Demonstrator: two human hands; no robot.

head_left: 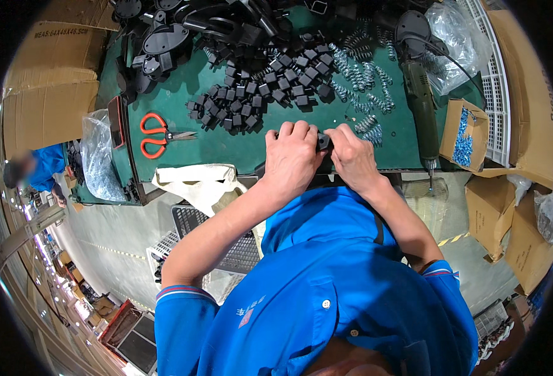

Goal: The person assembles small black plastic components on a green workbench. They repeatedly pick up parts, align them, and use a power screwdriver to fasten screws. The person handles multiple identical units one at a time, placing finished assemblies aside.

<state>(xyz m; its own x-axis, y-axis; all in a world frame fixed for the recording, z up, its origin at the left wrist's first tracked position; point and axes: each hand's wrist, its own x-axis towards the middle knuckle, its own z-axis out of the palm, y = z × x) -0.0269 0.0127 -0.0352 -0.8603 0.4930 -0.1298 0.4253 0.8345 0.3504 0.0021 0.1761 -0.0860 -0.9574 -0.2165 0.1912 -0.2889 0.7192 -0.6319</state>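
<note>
Close to the bench's near edge, my left hand is wrapped round a black plastic part, most of it hidden under the fingers. My right hand meets it from the other side, its thumb and fingers closed on the same part. Just beyond the hands lies a heap of small black block-shaped pieces. Metal coil springs are scattered to the right of that heap, some of them near my right hand.
Orange-handled scissors lie on the green bench at left. A dark green power screwdriver hangs past the edge at right, beside a small carton of blue screws. Larger black parts pile up behind. Another person is far left.
</note>
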